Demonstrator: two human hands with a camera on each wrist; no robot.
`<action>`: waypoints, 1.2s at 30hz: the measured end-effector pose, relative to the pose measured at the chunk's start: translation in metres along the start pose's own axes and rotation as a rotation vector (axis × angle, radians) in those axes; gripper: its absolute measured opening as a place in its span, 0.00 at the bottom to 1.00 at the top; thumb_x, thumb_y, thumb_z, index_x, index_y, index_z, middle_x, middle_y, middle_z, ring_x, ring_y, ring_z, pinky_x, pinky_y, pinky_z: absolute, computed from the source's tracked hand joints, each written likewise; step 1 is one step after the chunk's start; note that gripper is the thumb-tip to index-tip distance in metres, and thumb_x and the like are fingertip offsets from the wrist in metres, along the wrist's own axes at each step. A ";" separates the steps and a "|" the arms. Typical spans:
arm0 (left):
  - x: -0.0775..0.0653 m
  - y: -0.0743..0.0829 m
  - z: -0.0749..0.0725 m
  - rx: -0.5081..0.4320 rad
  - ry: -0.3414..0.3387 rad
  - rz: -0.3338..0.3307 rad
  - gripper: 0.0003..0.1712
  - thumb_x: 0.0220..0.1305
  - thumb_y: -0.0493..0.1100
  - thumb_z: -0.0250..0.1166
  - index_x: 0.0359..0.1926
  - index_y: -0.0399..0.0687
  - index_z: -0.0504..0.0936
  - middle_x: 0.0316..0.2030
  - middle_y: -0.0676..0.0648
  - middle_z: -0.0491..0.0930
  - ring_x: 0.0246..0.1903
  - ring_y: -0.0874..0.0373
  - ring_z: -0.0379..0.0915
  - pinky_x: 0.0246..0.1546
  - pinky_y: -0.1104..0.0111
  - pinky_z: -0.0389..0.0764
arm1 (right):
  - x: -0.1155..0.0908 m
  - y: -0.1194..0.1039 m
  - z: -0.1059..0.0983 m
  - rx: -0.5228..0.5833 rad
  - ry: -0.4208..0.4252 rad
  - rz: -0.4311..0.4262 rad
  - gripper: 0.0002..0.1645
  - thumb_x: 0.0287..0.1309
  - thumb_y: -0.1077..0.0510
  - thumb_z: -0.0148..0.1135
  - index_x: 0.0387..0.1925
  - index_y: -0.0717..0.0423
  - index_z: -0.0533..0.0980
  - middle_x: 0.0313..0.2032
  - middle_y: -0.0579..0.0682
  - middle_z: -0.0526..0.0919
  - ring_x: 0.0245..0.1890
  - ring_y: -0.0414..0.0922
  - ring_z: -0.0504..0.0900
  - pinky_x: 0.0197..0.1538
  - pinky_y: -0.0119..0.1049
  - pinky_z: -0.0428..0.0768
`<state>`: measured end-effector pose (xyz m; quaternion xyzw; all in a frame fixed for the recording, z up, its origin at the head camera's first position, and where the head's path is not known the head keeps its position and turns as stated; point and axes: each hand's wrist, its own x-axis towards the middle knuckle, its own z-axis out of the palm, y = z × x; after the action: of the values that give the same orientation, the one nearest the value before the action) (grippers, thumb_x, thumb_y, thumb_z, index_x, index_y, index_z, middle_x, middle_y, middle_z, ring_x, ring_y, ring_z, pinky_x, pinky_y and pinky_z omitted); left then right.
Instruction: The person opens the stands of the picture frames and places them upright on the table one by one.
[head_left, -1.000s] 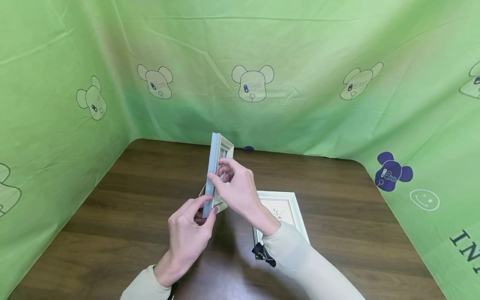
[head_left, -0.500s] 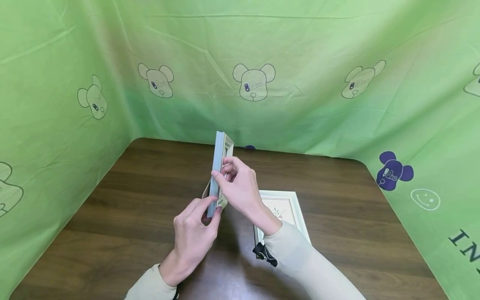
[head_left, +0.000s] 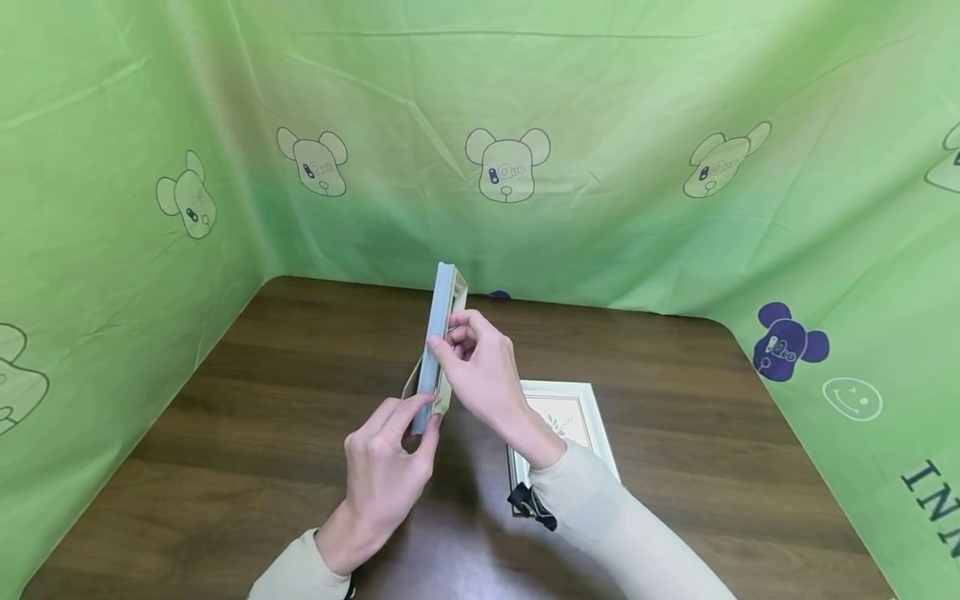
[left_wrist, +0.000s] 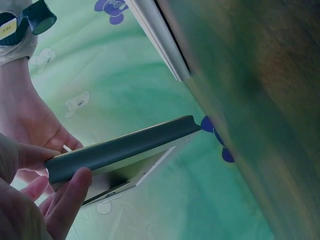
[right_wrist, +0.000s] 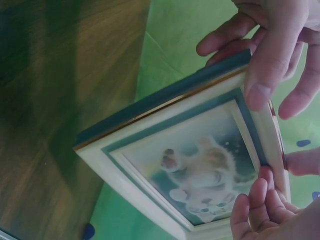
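Both hands hold a small picture frame (head_left: 440, 321) above the table, upright and almost edge-on in the head view. Its moulding is pale with a bluish outer side, and a picture (right_wrist: 210, 175) of a furry, cat-like animal shows in the right wrist view. My left hand (head_left: 386, 479) pinches the lower near corner, thumb on the front. My right hand (head_left: 483, 367) grips the near side higher up, thumb on the edge and curled fingertips (right_wrist: 257, 197) at the front. A flap (head_left: 411, 379) stands out behind the frame.
A larger white picture frame (head_left: 597, 421) with a leaf print lies flat on the brown wooden table (head_left: 300, 358), partly hidden under my right forearm. Green cloth (head_left: 510, 83) printed with bear heads hangs round the back and sides.
The picture frame has moved slightly right and turned more edge-on to the head view, both hands going with it. Their grip looks the same; the frame on the table has not moved.
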<state>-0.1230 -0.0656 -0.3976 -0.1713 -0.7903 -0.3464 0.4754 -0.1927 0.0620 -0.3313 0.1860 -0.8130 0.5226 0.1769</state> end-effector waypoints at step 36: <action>-0.010 0.007 -0.001 0.020 0.034 0.086 0.11 0.55 0.44 0.68 0.39 0.46 0.84 0.26 0.54 0.79 0.21 0.63 0.76 0.15 0.70 0.73 | 0.024 -0.008 -0.011 0.032 0.139 -0.071 0.09 0.60 0.56 0.62 0.42 0.54 0.77 0.27 0.42 0.82 0.25 0.39 0.76 0.30 0.34 0.73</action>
<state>-0.1135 -0.0608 -0.4036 -0.1944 -0.7776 -0.3205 0.5048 -0.2084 0.0660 -0.3088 0.1807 -0.7832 0.5405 0.2485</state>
